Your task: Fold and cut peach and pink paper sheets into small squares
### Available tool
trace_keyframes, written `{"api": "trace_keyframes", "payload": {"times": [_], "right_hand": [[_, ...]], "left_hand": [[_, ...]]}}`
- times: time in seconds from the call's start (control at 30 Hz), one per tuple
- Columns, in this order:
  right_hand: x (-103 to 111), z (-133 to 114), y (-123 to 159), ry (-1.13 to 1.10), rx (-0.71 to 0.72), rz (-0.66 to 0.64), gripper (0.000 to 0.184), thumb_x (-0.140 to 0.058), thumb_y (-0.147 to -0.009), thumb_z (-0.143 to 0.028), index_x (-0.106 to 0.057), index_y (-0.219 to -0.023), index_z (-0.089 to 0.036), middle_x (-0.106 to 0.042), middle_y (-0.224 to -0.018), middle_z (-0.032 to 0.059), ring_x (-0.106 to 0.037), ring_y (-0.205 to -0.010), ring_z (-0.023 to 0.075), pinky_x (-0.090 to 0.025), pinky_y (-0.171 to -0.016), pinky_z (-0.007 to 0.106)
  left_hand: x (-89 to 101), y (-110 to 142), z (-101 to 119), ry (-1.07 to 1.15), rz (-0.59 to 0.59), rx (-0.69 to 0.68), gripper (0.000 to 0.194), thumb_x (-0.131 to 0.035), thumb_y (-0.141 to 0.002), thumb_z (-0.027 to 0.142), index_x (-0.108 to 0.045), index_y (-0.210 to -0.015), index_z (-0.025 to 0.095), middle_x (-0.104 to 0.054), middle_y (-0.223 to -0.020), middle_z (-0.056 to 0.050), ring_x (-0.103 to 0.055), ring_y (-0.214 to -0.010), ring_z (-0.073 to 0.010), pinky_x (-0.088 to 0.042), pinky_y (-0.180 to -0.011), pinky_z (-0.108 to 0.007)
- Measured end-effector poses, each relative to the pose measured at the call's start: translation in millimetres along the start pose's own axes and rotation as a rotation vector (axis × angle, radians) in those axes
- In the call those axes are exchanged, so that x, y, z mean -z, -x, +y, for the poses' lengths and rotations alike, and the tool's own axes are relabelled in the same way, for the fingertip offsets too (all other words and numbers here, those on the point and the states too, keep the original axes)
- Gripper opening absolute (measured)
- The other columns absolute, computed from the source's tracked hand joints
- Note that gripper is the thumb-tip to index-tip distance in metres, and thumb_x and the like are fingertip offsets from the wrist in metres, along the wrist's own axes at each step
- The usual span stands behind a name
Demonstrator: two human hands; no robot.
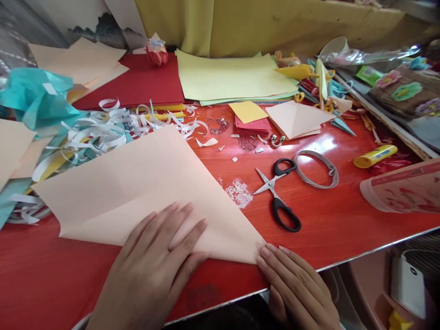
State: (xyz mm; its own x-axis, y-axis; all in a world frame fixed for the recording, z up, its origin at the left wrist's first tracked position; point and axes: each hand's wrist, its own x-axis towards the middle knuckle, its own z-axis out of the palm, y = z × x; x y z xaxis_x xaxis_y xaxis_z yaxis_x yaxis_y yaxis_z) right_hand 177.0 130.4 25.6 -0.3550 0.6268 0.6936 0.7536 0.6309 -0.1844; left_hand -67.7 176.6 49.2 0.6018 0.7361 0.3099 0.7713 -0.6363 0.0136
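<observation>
A large peach paper sheet (147, 183), folded into a triangle, lies on the red table (343, 220). My left hand (154, 266) rests flat on its near folded edge, fingers stretched and spread. My right hand (295, 284) lies at the table's front edge. Its fingers are held together and their tips touch the sheet's right corner. Neither hand grips anything.
Black-handled scissors (278, 195) and a grey ring-shaped band (316, 168) lie right of the sheet. A yellow glue stick (374, 156) sits further right. Stacks of red (137, 82), yellow-green (230, 78) and peach paper, white paper shreds (103, 128) and teal tissue (37, 98) crowd the back and left.
</observation>
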Motion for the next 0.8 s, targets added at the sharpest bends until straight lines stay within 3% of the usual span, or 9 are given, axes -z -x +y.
{"api": "trace_keyframes", "payload": {"times": [0.13, 0.33, 0.53, 0.7, 0.8], "right_hand": [[0, -3, 1, 0.007, -0.007, 0.019, 0.022, -0.048, -0.079, -0.006, -0.067, -0.089, -0.006, -0.073, -0.084, 0.0123, -0.066, -0.094, 0.0187, -0.051, -0.087, 0.030], [1, -9, 9, 0.065, -0.059, 0.020, 0.024, -0.049, -0.080, -0.007, -0.067, -0.096, -0.008, -0.072, -0.092, 0.0122, -0.061, -0.105, 0.0208, -0.046, -0.092, 0.031], [0, -14, 20, 0.034, -0.152, 0.066, 0.040, -0.052, -0.076, 0.000, -0.059, -0.114, -0.008, -0.068, -0.104, 0.0135, -0.060, -0.106, 0.0245, -0.052, -0.083, 0.036], [18, -13, 19, 0.056, -0.116, 0.165, 0.050, -0.058, -0.073, -0.001, -0.055, -0.122, -0.009, -0.067, -0.107, 0.0123, -0.061, -0.103, 0.0276, -0.054, -0.080, 0.039], [24, -17, 9, 0.010, -0.040, 0.107, 0.045, -0.057, -0.074, -0.002, -0.057, -0.118, -0.005, -0.068, -0.104, 0.0137, -0.059, -0.106, 0.0277, -0.054, -0.083, 0.039]], "left_hand": [[-0.3, 0, 2, -0.001, 0.040, -0.003, 0.045, -0.053, -0.084, 0.033, -0.049, -0.128, 0.023, -0.050, -0.133, -0.008, -0.049, -0.118, -0.0282, -0.038, -0.095, -0.043], [0.6, -3, 12, 0.073, 0.079, 0.153, 0.033, -0.042, -0.090, 0.032, -0.057, -0.118, 0.024, -0.054, -0.129, -0.005, -0.049, -0.119, -0.0274, -0.035, -0.099, -0.046], [-0.4, 2, 2, -0.079, 0.034, -0.055, 0.044, -0.045, -0.087, 0.035, -0.048, -0.128, 0.020, -0.048, -0.134, -0.009, -0.046, -0.121, -0.0306, -0.034, -0.097, -0.048], [-0.6, 3, 2, -0.101, 0.039, -0.044, 0.041, -0.042, -0.089, 0.036, -0.050, -0.126, 0.020, -0.049, -0.133, -0.009, -0.047, -0.120, -0.0304, -0.034, -0.097, -0.048], [-0.7, -1, 7, -0.101, 0.047, -0.034, 0.040, -0.042, -0.089, 0.036, -0.052, -0.124, 0.020, -0.051, -0.132, -0.010, -0.048, -0.119, -0.0305, -0.035, -0.096, -0.049]]}}
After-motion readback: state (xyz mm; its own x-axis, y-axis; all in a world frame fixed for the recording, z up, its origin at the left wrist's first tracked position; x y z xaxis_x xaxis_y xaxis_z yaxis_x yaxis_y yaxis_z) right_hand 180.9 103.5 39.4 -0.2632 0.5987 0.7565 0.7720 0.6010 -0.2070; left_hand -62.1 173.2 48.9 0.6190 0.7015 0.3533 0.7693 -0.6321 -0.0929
